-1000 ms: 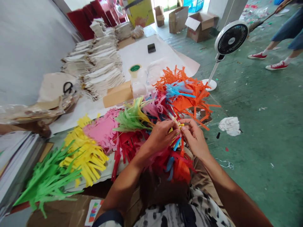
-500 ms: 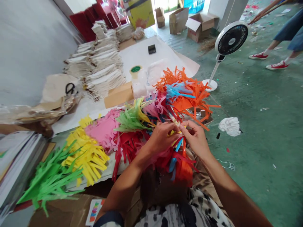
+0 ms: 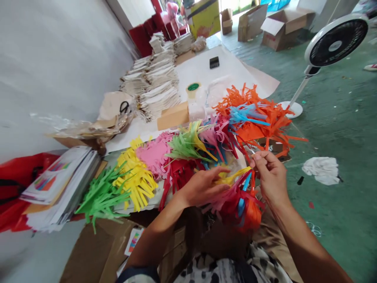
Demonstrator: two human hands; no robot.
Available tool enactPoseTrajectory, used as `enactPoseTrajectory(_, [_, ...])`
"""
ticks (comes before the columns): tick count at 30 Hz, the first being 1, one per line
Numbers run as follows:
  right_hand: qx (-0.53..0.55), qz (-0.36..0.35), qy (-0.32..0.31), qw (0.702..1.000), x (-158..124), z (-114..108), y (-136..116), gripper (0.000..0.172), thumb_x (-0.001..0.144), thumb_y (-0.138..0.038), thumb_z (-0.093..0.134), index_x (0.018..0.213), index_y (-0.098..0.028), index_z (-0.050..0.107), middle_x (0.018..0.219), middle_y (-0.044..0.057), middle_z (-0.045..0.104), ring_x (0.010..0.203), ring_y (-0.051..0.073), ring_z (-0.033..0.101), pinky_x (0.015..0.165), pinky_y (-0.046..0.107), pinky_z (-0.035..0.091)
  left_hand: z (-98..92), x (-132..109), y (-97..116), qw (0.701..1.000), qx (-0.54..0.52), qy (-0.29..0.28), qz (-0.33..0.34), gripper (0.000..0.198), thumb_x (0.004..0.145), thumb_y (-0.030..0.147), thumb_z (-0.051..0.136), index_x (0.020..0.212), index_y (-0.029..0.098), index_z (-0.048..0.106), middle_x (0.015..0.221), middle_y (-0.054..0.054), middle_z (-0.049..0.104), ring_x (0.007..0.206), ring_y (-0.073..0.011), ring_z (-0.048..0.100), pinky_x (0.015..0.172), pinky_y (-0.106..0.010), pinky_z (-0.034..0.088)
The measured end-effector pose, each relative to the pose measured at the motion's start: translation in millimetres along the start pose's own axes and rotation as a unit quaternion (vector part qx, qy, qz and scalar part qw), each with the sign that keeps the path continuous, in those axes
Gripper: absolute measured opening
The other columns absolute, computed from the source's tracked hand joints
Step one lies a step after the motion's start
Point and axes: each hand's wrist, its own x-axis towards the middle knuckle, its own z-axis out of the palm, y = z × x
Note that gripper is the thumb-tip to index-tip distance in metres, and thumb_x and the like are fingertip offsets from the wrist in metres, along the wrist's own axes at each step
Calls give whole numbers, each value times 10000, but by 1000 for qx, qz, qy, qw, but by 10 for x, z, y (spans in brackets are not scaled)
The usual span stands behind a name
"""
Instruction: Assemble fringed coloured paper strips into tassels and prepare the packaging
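Observation:
My right hand point(image 3: 271, 173) pinches the narrow top end of a yellow paper tassel point(image 3: 238, 175) between thumb and fingers. Beside the yellow strips is my left hand point(image 3: 204, 186), its fingers stretched out and apart, slightly blurred. Below the hands hang red and pink strips point(image 3: 225, 202) and an orange tassel point(image 3: 251, 214), with a few blue strips between them. Behind lie light-green and yellow tassels point(image 3: 187, 143), a pink-purple tassel point(image 3: 216, 131), and light-blue strips point(image 3: 247, 114) over a pile of orange fringed paper point(image 3: 259, 125).
Pink point(image 3: 156, 151), yellow point(image 3: 135, 177) and green fringed paper point(image 3: 103, 192) line the table edge at left. Beyond are stacked pale bundles point(image 3: 161, 78), a tape roll point(image 3: 193, 89), a black device point(image 3: 214, 62) and scissors point(image 3: 125, 106). A fan point(image 3: 335, 45) stands at right.
The view has swung left. My hands, together at the tassel top before, are now apart: my left hand has opened and moved off leftward, while my right hand still pinches the top.

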Motion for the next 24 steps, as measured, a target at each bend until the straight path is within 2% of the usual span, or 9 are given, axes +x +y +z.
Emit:
enactPoseTrajectory(3, [-4,-7,-3,1000,20,3,17,282,957,-497,721,876,-230,680,726,-20,594,573,104,435,489,248,303,-247,-206,-33,997,33,-59,-36,426,1047,498,519,994,157,770,707,22,611,643,-113,507,587,-234,346])
enactPoseTrajectory(6, [-4,-8,-9,1000,30,13,25,272,959,-493,716,883,-234,682,724,-22,596,573,104,432,492,250,299,-411,-227,-21,981,182,57,-37,401,1066,432,528,904,181,795,772,-11,711,742,-161,612,677,-268,423])
enactPoseTrajectory(9, [-7,-10,-12,1000,37,19,27,269,956,-494,718,883,-238,681,723,-20,605,576,109,432,496,256,295,-428,-68,7,899,397,187,8,187,1028,252,608,998,210,788,960,-57,768,960,-235,655,792,-328,474])
enactPoseTrajectory(12, [-11,-12,-15,1000,38,7,28,279,957,-493,716,864,-234,675,726,-19,604,587,110,438,506,258,295,-392,111,-27,836,518,181,26,143,960,115,648,981,190,769,1028,-93,754,1010,-274,642,736,-362,487])
enactPoseTrajectory(14, [-15,-10,-20,1000,35,-5,29,289,964,-496,708,851,-232,670,721,-20,605,588,109,440,516,258,302,-405,172,-94,838,516,172,40,124,945,114,675,943,186,775,995,-88,757,984,-274,644,735,-371,500])
enactPoseTrajectory(16, [-17,-11,-27,999,32,-11,30,297,968,-500,702,848,-231,665,713,-21,606,586,110,443,526,259,314,-474,181,-169,869,451,189,72,96,942,153,712,968,201,791,992,-66,774,979,-254,652,799,-368,524])
enactPoseTrajectory(20, [-22,-18,-30,999,29,-4,30,305,973,-497,695,835,-227,655,709,-22,599,586,108,438,538,260,318,-764,114,-232,914,265,279,128,88,867,218,832,947,245,807,1011,-26,807,977,-210,693,917,-365,523])
enactPoseTrajectory(22, [-24,-15,-28,999,25,-4,31,302,974,-499,690,846,-227,658,711,-22,599,583,109,435,534,263,315,-965,56,-204,903,208,350,137,79,850,240,848,917,251,808,1016,-21,815,994,-211,714,933,-378,522])
enactPoseTrajectory(24, [-22,-10,-27,999,22,-9,34,289,970,-503,693,877,-231,665,710,-23,600,577,114,434,528,266,317,-1186,-18,-152,867,195,435,148,70,860,257,837,922,247,808,1004,-22,820,1001,-218,724,931,-395,529])
